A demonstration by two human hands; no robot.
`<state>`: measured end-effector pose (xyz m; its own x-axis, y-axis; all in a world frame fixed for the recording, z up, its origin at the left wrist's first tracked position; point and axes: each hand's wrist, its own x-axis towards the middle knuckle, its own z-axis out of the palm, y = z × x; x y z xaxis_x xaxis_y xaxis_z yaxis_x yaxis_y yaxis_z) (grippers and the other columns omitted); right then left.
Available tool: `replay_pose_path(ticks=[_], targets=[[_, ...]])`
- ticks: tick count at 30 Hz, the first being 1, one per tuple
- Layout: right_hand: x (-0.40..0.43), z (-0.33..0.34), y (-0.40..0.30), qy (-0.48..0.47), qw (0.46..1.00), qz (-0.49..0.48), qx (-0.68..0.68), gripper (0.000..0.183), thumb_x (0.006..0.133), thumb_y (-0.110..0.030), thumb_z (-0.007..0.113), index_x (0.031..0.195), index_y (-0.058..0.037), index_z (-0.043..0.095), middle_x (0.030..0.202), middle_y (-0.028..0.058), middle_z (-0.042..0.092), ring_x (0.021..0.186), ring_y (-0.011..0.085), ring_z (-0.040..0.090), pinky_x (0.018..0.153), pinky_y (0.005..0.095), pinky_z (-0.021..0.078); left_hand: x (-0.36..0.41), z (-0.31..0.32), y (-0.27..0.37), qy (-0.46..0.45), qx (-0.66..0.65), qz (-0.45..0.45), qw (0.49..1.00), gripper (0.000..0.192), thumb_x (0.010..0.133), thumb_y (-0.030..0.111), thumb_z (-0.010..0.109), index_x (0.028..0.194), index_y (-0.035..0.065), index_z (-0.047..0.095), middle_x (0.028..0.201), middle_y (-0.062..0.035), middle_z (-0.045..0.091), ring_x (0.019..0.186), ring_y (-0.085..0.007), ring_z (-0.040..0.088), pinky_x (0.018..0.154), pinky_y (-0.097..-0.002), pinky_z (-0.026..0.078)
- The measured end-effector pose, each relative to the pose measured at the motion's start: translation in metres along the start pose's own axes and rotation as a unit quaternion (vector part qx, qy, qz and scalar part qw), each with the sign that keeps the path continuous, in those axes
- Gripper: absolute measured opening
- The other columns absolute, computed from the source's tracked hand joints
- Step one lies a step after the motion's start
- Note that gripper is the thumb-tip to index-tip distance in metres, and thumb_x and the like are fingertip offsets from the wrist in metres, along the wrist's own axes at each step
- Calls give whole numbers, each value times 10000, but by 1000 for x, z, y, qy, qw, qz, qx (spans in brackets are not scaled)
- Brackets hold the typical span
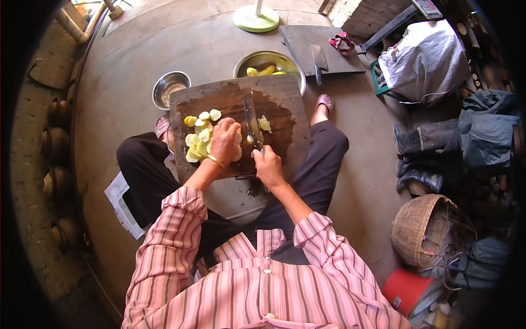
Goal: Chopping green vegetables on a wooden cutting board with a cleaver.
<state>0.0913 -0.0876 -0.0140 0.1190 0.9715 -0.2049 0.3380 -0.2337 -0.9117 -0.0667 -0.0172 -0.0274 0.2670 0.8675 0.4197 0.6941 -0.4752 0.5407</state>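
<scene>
A wooden chopping board [283, 98] with a dark wet patch lies before me between my knees. My right hand [269, 166] grips the handle of a cleaver [250, 117], whose blade points away from me and looks steeply tilted or on edge. My left hand [226, 140] is bent over the right side of a pile of pale green-yellow slices [201, 137], probably cucumber; whether its fingers pinch any is hidden. A few small cut pieces [265, 123] lie right of the blade. Beyond the board, a metal basin [301, 76] holds yellow-green cucumbers or similar vegetables [263, 70].
A small metal bowl [156, 92] stands beyond the board's left corner. At the upper right, a second cleaver [318, 59] and a red cloth [343, 44] rest on a dark board [300, 39]. Rubber boots [423, 177], a wicker basket [411, 230] and a red bucket [407, 290] are at the right.
</scene>
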Motion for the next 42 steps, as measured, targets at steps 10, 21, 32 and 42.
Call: replay_pose_path(ticks=[10, 21, 32, 42], targets=[[-11, -7, 0, -42, 999, -2, -29, 258, 902, -227, 582, 937, 26, 545, 763, 270, 623, 762, 452, 620, 636, 494, 488, -6, -30, -2, -28, 88, 0, 996, 251, 686, 60, 679, 931, 72, 626, 1097, -111, 567, 1092, -295, 517, 911, -413, 395], [11, -63, -18, -61, 995, -35, -72, 260, 890, -202, 600, 975, 39, 558, 776, 275, 630, 791, 434, 638, 659, 476, 498, -9, -34, 19, -104, 110, 54, 987, 256, 698, 99, 641, 951, 60, 622, 1117, -147, 539, 1150, -319, 485, 938, -439, 367], [-27, -75, -16, -152, 986, 70, -16, 287, 909, -223, 585, 1015, 43, 571, 637, 187, 608, 524, 281, 627, 513, 395, 477, -23, -31, 26, -261, 216, 173, 925, 310, 771, 137, 561, 1070, 61, 590, 1313, -171, 432, 1347, -328, 317, 1079, -565, 219], [-11, -77, 4, -98, 992, 21, -70, 349, 896, -251, 601, 1048, 62, 573, 847, 299, 635, 854, 449, 629, 708, 471, 503, 3, -43, 32, -286, 222, 210, 908, 176, 737, 166, 577, 895, 91, 595, 1098, -133, 518, 1208, -306, 427, 999, -559, 293]])
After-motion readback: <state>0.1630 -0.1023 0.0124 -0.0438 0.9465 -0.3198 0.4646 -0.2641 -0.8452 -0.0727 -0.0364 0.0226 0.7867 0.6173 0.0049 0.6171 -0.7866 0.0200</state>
